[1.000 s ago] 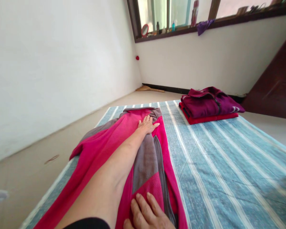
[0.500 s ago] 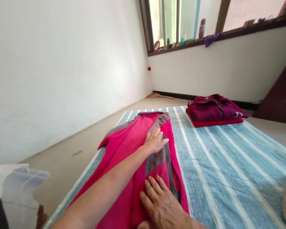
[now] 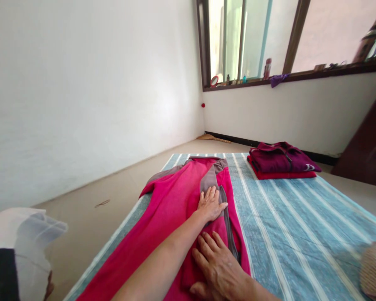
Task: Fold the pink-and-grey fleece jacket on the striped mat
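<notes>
The garment point(image 3: 172, 200) lies along the cloth's point(image 3: 288, 242) left side, stacked clothes point(image 3: 277, 161) to its right, a window point(image 3: 253, 37) behind.

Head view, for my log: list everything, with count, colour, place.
Walls: 2, white, left and far
Floor: 1, beige, left and far
Striped cloth: 1, blue-white, centre and right
Garment: 1, pink-grey, on striped cloth
Folded cloth: 1, red, on striped cloth
Jacket: 1, purple, on folded cloth
Window: 1, brown-framed, far wall
Mirror: 1, red-rimmed, sill
Bottle: 1, reddish, sill
Flask: 1, brownish, sill's right
Draped cloth: 1, purple, sill edge
Small items: several, mixed, sill
Round thing: 1, red, wall corner
Broom-like thing: 1, tan, floor corner
Woven object: 1, beige, lower right
Sheer item: 1, white, lower left
Panel: 1, dark red, right edge
Left hand: 1, bare, on garment
Right hand: 1, bare, on garment, nearer
</notes>
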{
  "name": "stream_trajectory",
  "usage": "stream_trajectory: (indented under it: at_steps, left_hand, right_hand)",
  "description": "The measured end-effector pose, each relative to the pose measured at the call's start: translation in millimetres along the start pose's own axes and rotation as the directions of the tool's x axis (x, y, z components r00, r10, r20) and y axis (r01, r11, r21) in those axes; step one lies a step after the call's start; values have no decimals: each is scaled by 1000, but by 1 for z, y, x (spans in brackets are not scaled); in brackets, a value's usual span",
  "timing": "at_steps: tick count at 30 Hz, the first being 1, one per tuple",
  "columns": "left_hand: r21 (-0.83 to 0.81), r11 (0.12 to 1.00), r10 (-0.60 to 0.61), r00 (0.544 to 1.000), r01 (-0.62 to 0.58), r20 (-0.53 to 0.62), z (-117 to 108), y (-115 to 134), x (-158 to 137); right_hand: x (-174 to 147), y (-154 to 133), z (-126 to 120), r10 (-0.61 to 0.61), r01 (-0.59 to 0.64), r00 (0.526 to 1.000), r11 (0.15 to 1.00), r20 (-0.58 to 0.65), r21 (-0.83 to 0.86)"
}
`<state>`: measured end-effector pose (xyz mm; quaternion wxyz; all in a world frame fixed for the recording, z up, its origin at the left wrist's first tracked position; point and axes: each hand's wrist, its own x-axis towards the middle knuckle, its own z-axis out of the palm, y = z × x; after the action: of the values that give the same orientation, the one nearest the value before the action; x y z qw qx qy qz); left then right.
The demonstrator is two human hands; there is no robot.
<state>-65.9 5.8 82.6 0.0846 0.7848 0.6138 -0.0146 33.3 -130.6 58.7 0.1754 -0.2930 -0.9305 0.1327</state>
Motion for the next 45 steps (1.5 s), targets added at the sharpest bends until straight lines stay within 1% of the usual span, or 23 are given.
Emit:
stream_trajectory:
  at_steps: [4,8,14,18,22,27,32,36,41,45]
  left_hand:
    - [-16,999,-29,998,28,-56,-5,1,7]
    - [-23,998,-57,994,55,-89,-6,4,21]
    - [-3,1000,-21,994,21,-109,9,5,27]
    - [9,1000,-7,992,8,-124,15,2,27]
    - [20,1000,-9,992,11,-127,17,1,29]
    - [22,1000,-9,992,11,-129,18,1,31]
    - [9,1000,-5,992,6,-124,15,2,32]
    - [-4,1000,6,992,-7,-123,9,3,21]
    - [-42,997,59,991,-64,-117,8,0,-9]
    - [-79,995,62,997,-66,-54,12,-1,-24]
  right_hand:
    - [-3,-12,0,-6,4,999,999,-45,-48]
    - [-4,-26,12,-60,54,995,996,-80,-71]
    - [1,-27,32,-98,88,990,991,-105,-102]
    - [0,-26,38,-82,65,987,990,-135,-122]
    - [-2,-27,34,-74,63,988,994,-136,-84]
    - [-4,-30,19,-90,89,989,996,-120,-15]
    - [-5,-34,12,-61,62,992,998,-109,7]
    - [-5,-33,16,-37,39,998,999,-58,29]
    - [-7,-31,17,-37,38,999,999,-20,32]
    - [-9,-35,8,-9,8,1000,997,10,71]
